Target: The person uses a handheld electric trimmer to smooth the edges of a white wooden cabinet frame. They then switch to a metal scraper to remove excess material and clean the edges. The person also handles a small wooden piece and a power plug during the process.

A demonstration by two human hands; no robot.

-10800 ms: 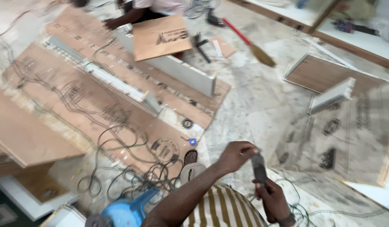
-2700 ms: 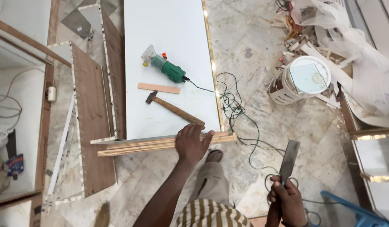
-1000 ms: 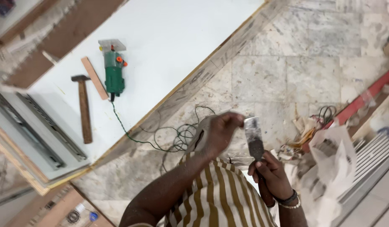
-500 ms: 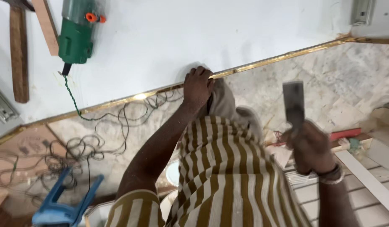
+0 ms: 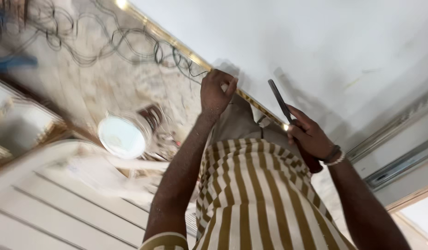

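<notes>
A large white panel (image 5: 325, 41) lies across the top of the head view, with a thin gold edge strip (image 5: 177, 44) along its near side. My left hand (image 5: 215, 92) is curled over that gold edge, fingers on the panel. My right hand (image 5: 310, 137), with a bracelet at the wrist, grips a flat dark metal blade tool (image 5: 279, 99). The blade points up over the panel, its lower part close to the gold strip just right of my left hand. My striped shirt fills the lower middle.
Tangled black cables (image 5: 107, 41) lie on the marble floor beside the panel. A round white tub (image 5: 122, 137) stands on the floor at left, near white slatted boards (image 5: 61, 199). Grey metal rails (image 5: 399, 153) run along the right. Something blue (image 5: 10, 60) shows blurred at far left.
The view has swung round and moved closer to the panel's edge. My left hand stays on the gold edge. My right hand has brought the blade tool nearer, up to that edge.
</notes>
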